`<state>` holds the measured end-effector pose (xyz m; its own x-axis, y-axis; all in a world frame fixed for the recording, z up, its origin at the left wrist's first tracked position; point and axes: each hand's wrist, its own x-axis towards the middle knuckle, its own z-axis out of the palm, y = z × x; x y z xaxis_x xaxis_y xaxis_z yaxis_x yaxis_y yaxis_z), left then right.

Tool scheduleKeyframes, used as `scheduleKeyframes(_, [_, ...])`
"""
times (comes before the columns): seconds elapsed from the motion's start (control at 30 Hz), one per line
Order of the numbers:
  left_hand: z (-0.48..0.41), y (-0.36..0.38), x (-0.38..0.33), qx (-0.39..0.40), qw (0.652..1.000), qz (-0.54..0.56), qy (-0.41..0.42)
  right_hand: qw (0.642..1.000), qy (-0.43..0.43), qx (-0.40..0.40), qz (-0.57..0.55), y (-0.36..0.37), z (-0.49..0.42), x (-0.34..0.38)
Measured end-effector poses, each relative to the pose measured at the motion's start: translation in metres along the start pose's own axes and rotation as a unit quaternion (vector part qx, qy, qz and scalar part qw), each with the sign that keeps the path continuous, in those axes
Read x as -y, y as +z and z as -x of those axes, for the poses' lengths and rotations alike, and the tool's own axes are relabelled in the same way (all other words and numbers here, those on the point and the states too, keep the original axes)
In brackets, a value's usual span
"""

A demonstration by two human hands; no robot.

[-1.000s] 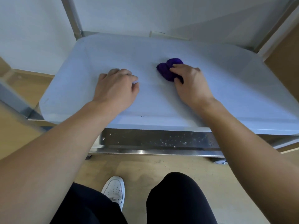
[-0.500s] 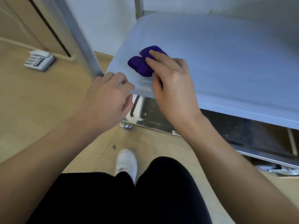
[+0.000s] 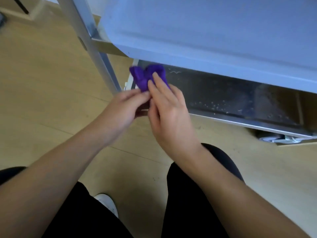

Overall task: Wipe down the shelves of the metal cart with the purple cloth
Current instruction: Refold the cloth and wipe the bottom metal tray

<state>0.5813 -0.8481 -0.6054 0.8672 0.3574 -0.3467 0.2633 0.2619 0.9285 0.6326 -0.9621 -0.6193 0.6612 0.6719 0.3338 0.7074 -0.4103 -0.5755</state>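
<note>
The purple cloth [image 3: 145, 77] is a soft, fuzzy wad, bunched into two lobes, held between your hands at the near left corner of the cart's lower shelf [image 3: 240, 98]. Your right hand [image 3: 169, 115] grips it with fingers laid over the top; your left hand [image 3: 124, 109] pinches its lower edge with its fingertips. The lower shelf is dark, shiny metal speckled with pale flecks. Above it, the upper shelf [image 3: 205, 28] looks smooth and matte pale blue, with a rounded rim. A square metal post [image 3: 93, 47] rises at left over wood-grain floor [image 3: 42, 74].
</note>
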Motion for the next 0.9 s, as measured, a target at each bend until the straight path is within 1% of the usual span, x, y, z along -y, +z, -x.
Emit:
scheduleKeyframes(0.03, [-0.006,0.000,0.000,0.008,1.000,0.008,0.003,1.000,-0.007,-0.018,0.010,-0.001,-0.004,-0.003])
scheduleKeyframes(0.1, [-0.016,-0.001,0.005,0.020,0.999,-0.024,0.011,0.996,-0.029,-0.062,0.059,-0.001,-0.011,-0.008])
scheduleKeyframes(0.13, [-0.019,-0.002,0.009,0.022,0.998,-0.052,0.014,0.994,-0.033,-0.067,0.076,-0.001,-0.013,-0.011])
scheduleKeyframes(0.17, [-0.022,-0.002,0.012,0.017,0.997,-0.079,0.016,0.995,-0.030,-0.055,0.083,-0.001,-0.015,-0.014])
scheduleKeyframes(0.3, [-0.032,-0.001,0.020,0.023,0.985,-0.171,0.024,0.995,0.054,0.003,0.081,-0.002,-0.012,-0.023])
scheduleKeyframes(0.43, [-0.033,0.003,0.019,0.020,0.973,-0.227,0.035,0.982,0.174,0.017,0.067,-0.009,-0.005,-0.030])
scheduleKeyframes(0.53, [-0.038,0.008,0.024,0.026,0.960,-0.274,0.048,0.974,0.215,0.040,0.067,-0.013,-0.006,-0.037])
scheduleKeyframes(0.63, [-0.042,0.009,0.026,0.036,0.928,-0.361,0.080,0.977,0.200,0.060,0.049,-0.012,-0.010,-0.045])
scheduleKeyframes(0.67, [-0.043,0.007,0.026,0.040,0.911,-0.398,0.097,0.978,0.192,0.066,0.053,-0.011,-0.010,-0.048])
scheduleKeyframes(0.73, [-0.043,0.003,0.027,0.032,0.866,-0.482,0.130,0.977,0.185,0.086,0.061,-0.005,-0.008,-0.052])
scheduleKeyframes(0.8, [-0.043,0.000,0.028,0.014,0.832,-0.535,0.147,0.974,0.190,0.105,0.058,-0.002,-0.006,-0.055])
scheduleKeyframes(0.87, [-0.044,-0.004,0.028,0.004,0.815,-0.555,0.167,0.973,0.190,0.112,0.061,-0.002,-0.007,-0.059])
scheduleKeyframes(0.9, [-0.045,-0.006,0.028,0.003,0.812,-0.558,0.173,0.974,0.189,0.108,0.061,-0.003,-0.007,-0.062])
